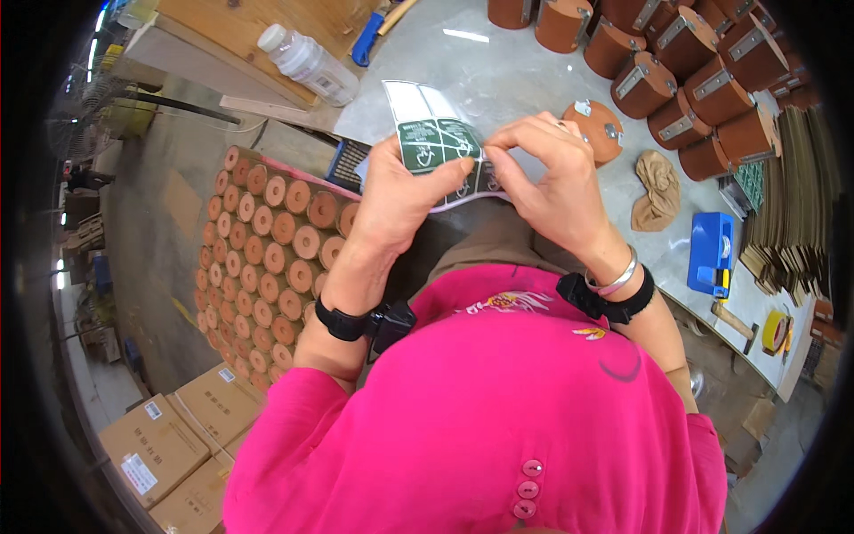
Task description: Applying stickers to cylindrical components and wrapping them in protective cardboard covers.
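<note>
Grey worktable (pixel 525 84), bare in its middle stretch, crowded along the far right edge.

Item held: sheet of dark green stickers (pixel 434 142) on white backing, raised above the near table edge, between both hands. Left hand (pixel 400 191): thumb and fingers clamped on the sheet's lower left part. Right hand (pixel 551 178): fingertips pinched together at one sticker's edge on the sheet's right side. Both wrists carry black bands.

Just beyond the right hand: one brown round block (pixel 598 125) with a metal clip, lying flat. Far right: rows of like brown cylinders (pixel 685 62) with metal brackets, packed touching. Beside them a crumpled tan cloth (pixel 658 189), a blue tape dispenser (pixel 712 254), a stack of flat cardboard strips (pixel 796 205) and a yellow tape roll (pixel 776 331) near the table's end.

Far left on the table: clear plastic bottle (pixel 307 60), lying on its side.

Below the table's left edge: honeycomb stack of brown tubes (pixel 267 258), ends upward. Lower left floor: cardboard boxes (pixel 178 436) with white labels; open concrete floor between.
</note>
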A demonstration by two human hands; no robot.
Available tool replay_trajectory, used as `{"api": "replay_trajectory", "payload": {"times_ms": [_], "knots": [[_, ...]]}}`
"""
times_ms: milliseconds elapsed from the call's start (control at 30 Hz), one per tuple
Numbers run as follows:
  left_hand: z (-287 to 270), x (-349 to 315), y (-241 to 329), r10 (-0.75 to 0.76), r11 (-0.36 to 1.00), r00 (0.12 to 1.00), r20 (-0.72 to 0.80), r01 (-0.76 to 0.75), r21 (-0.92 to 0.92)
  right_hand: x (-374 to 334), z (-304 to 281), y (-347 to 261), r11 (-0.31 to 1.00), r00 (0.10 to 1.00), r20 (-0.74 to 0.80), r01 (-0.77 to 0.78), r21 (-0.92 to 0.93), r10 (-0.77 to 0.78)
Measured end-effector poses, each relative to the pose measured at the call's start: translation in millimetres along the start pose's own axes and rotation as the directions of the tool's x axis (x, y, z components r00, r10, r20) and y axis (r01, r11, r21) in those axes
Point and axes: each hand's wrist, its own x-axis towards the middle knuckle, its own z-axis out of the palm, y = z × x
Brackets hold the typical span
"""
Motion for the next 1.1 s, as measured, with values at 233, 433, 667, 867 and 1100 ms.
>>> {"api": "replay_trajectory", "payload": {"times_ms": [233,433,667,867,1100], "knots": [[-39.8,49.7,-13.5,-0.107,0.989,0.982,-0.158,0.088,-0.123,9.0,-13.4,-3.7,0.982,0.886,-0.430,-0.122,0.147,0.175],[-78.2,114.0,-43.9,0.273,0.760,0.901,-0.338,0.014,0.650,7.0,-26.5,-12.4,0.999,0.897,-0.442,-0.045,-0.012,0.035],[2.1,39.5,-6.3,0.399,0.624,0.915,-0.053,-0.229,0.747,-5.5,-17.8,5.4,0.967,0.909,-0.388,0.053,-0.248,-0.149],[32.9,20.7,0.1,-0.161,0.987,0.979,0.123,0.160,0.023,-11.8,-4.7,4.9,0.943,0.925,-0.319,0.104,-0.315,-0.208],[28.9,19.0,-5.3,-0.169,0.977,0.969,0.179,0.189,-0.097,-22.7,-7.4,-1.3,0.946,0.940,-0.255,0.148,-0.289,-0.225]]}}
